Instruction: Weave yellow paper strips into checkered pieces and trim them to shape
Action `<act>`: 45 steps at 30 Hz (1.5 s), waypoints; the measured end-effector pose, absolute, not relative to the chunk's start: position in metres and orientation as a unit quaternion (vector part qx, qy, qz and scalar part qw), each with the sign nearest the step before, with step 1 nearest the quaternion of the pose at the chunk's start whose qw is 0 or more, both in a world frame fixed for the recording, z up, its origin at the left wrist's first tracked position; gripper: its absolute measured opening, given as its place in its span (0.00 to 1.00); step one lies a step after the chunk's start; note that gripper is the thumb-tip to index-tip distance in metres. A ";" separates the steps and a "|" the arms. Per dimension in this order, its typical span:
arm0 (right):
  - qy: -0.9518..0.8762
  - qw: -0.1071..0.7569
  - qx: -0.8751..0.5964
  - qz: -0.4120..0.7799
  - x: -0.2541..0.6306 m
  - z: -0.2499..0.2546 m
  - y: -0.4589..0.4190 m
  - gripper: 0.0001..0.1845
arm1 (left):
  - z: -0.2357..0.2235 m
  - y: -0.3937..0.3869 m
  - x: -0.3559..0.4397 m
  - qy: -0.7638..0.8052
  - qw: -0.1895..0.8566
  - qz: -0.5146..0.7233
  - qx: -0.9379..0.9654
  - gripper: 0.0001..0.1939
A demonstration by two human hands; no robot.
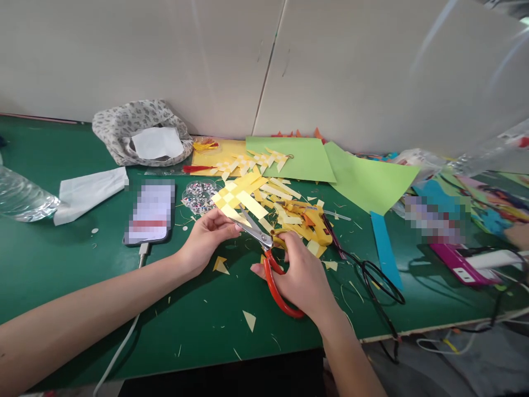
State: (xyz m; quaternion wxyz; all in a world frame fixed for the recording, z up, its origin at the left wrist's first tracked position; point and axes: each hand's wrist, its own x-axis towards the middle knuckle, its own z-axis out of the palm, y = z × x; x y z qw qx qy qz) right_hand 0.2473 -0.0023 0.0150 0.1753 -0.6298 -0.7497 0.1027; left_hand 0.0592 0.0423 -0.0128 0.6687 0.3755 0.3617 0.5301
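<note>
My left hand (210,237) pinches the lower left edge of a woven paper piece (235,196) in yellow and cream strips. In my right hand (300,270) are red-handled scissors (270,275), their blades parted around the near edge of the woven paper. Loose yellow and cream paper strips (285,190) lie heaped just behind the scissors. A yellow hot glue gun (322,226) rests among these strips, partly covered. Behind the woven piece is a finished-looking paper fish shape (248,162) in the same weave, with a red tassel (198,169) at its left end.
A phone (151,212) on a cable lies left, near a clear round case of beads (200,196). Green paper sheets (293,157) and a fabric pouch (142,132) stand by the wall. A black cord (382,281) and a magenta power strip (463,264) are at right.
</note>
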 end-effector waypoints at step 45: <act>-0.741 0.210 -0.619 0.153 0.249 0.016 -0.002 0.19 | -0.006 0.041 0.058 0.369 0.684 0.514 0.363 0.13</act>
